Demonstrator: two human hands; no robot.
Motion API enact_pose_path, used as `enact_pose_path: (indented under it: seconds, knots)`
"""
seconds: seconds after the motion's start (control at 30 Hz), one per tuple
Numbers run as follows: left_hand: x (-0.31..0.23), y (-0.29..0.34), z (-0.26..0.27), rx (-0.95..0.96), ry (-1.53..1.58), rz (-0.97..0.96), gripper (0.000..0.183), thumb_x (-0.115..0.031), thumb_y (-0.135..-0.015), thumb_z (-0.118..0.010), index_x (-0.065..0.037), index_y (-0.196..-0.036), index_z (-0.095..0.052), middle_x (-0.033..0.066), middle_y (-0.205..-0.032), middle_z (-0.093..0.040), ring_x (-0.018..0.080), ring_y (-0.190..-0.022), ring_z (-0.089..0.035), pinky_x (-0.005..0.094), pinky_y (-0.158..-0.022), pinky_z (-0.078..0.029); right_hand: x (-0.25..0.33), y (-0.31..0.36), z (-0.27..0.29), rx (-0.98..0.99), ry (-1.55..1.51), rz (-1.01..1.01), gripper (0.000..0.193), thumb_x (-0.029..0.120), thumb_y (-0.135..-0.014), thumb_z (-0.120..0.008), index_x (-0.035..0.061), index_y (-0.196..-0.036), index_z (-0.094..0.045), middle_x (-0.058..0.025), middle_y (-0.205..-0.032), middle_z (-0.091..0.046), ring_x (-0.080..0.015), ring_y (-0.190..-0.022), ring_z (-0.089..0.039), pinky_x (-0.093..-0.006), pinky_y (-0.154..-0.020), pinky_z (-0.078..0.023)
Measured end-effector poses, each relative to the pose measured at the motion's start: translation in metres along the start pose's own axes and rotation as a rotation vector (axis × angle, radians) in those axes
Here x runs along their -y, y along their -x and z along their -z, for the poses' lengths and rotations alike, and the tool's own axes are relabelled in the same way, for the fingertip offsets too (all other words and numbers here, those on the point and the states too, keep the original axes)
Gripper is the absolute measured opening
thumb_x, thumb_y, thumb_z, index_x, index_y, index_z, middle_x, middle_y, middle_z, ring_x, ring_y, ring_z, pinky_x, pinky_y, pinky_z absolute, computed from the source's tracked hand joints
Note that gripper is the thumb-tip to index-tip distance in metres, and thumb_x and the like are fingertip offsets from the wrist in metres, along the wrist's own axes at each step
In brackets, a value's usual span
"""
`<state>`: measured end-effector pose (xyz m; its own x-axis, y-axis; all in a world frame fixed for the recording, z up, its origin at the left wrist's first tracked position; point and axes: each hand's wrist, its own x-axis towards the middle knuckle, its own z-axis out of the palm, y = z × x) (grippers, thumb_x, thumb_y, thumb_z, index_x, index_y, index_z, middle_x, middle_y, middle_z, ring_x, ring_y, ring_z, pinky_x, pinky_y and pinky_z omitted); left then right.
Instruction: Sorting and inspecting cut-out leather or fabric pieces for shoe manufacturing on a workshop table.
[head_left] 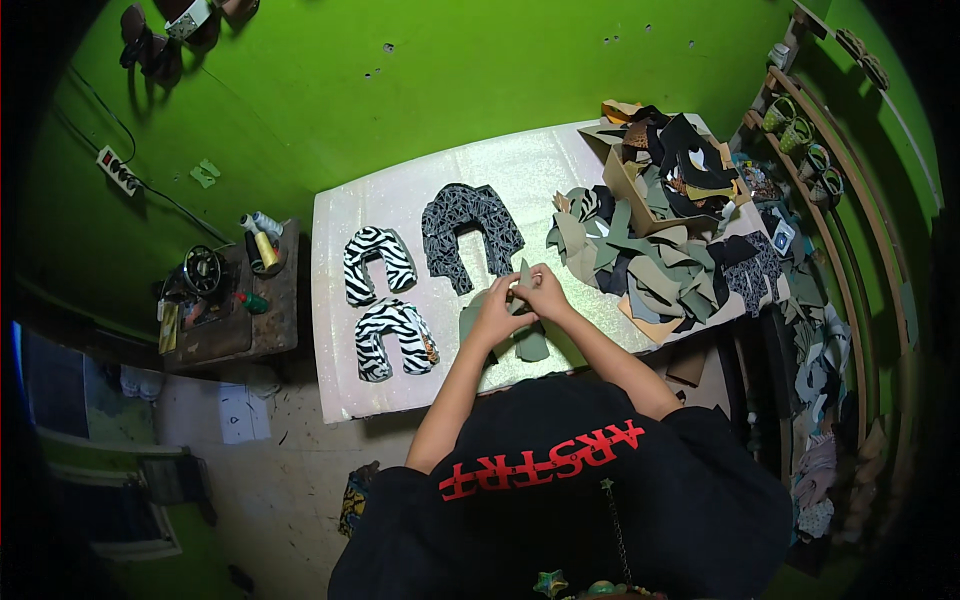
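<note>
Both of my hands meet over the near part of a pale, shimmery table [350, 400]. My left hand [495, 317] and my right hand [545, 297] have their fingers closed on a grey-green cut piece of leather-like material [532, 345]. Part of it sticks up between the fingertips, and the hands hide its middle. Another grey-green edge shows beside my left hand. Just beyond lie black-and-grey patterned U-shaped pieces [445, 225]. To the left are two sets of zebra-print U-shaped pieces, an upper one [363, 245] and a lower one [375, 345].
Loose green, tan and black scraps [655, 280] heap on the right, beside a cardboard box [625, 190] overflowing with offcuts. A sewing machine [203, 270] and thread spools [262, 245] stand on a wooden table at left. A wooden rack [850, 230] with sandals lines the right wall.
</note>
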<state>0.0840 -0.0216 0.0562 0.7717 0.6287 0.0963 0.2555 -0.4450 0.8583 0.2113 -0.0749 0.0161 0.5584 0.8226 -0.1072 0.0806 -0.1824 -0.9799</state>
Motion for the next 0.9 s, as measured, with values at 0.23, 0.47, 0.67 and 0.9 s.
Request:
enact_pose_path:
  seconds: [0.23,0.47,0.67,0.9]
  knots:
    - [0.031,0.002,0.022,-0.140,0.117,0.131,0.030,-0.001,-0.075,-0.058,0.003,-0.104,-0.055,0.0121,-0.094,-0.062,0.0181,-0.087,-0.059,0.0298,-0.079,-0.045,0.016,0.003,-0.005,0.070,0.131,0.138,0.036,0.014,-0.075,-0.064,0.0014,-0.107,-0.054,-0.0126,-0.088,-0.058,-0.0211,-0.077,-0.059,-0.0289,-0.069,-0.047]
    - [0.051,0.013,0.041,-0.063,0.351,0.262,0.032,0.000,-0.075,-0.064,0.003,-0.104,-0.053,0.0103,-0.092,-0.062,0.0132,-0.083,-0.059,0.0234,-0.073,-0.047,0.012,-0.002,-0.004,0.126,0.234,0.071,0.016,0.010,-0.068,-0.067,0.0000,-0.080,-0.062,-0.0060,-0.062,-0.060,-0.0122,-0.056,-0.056,-0.0261,-0.058,-0.047]
    - [0.064,0.025,0.045,-0.037,0.328,0.388,0.032,0.001,-0.073,-0.066,0.002,-0.102,-0.053,0.0092,-0.090,-0.063,0.0123,-0.079,-0.059,0.0236,-0.070,-0.047,0.004,0.014,-0.012,0.113,0.222,0.043,0.020,0.012,-0.070,-0.065,-0.0019,-0.085,-0.062,-0.0055,-0.067,-0.061,-0.0120,-0.059,-0.056,-0.0245,-0.059,-0.046]
    - [0.080,0.023,0.035,-0.019,0.259,0.310,0.031,0.000,-0.072,-0.066,0.002,-0.100,-0.055,0.0108,-0.086,-0.064,0.0142,-0.076,-0.060,0.0249,-0.066,-0.047,0.007,0.015,-0.017,0.263,-0.148,-0.161,0.028,0.017,-0.068,-0.068,-0.0024,-0.088,-0.062,-0.0043,-0.069,-0.061,-0.0125,-0.058,-0.056,-0.0248,-0.058,-0.046]
